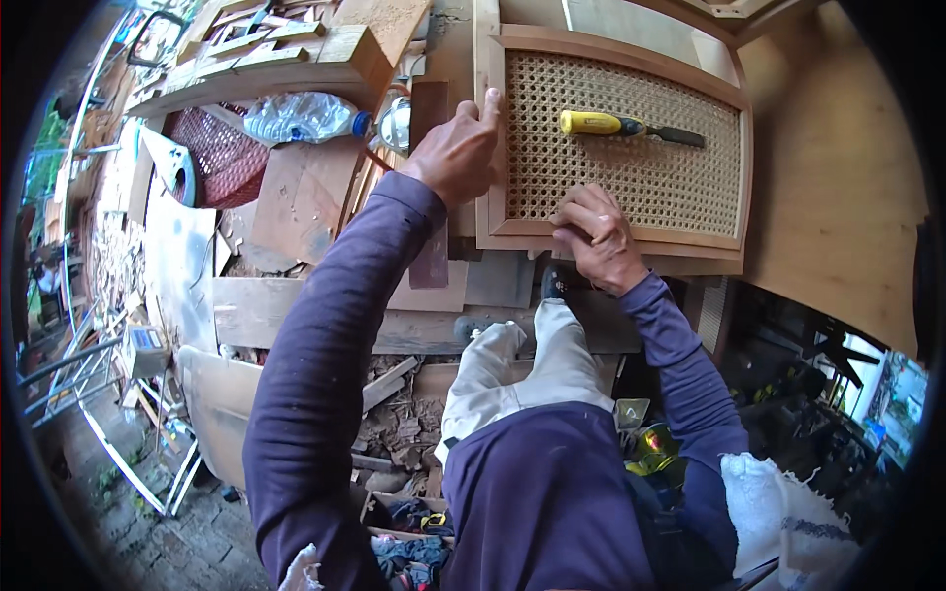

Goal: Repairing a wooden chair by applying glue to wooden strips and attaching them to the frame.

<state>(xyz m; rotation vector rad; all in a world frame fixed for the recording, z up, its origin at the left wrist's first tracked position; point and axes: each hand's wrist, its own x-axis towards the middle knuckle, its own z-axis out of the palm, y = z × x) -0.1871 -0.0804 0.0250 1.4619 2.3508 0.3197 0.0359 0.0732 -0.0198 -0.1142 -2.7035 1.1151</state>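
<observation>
Both hands on the cane panel

Squarely on the workbench lay a wooden frame (493,148) filled with woven cane (631,158), its far corner cut off by the top edge of the view. The left hand (455,153) rested on the frame's left rail, fingers loosely curled and the forefinger stretched up along the wood, gripping nothing. The right hand (596,236) sat at the lower rail with its fingers bunched tight against the cane's edge; whether anything small was pinched between them could not be made out. On the cane, well apart from both hands, lay a chisel (631,126) with a yellow handle, its blade pointing right.

Left of the frame, a clear plastic bottle (301,118) with a blue cap lay on its side; its contents could not be judged. Beside it stood a red mesh basket (219,156), partly hidden under a thick plank (286,74), so its inside stayed out of sight. Offcuts and boards (305,197) were spread around them. Below the bench, wood scraps (404,424) littered the ground, partly hidden by the person's knee and trousers (532,364).
</observation>
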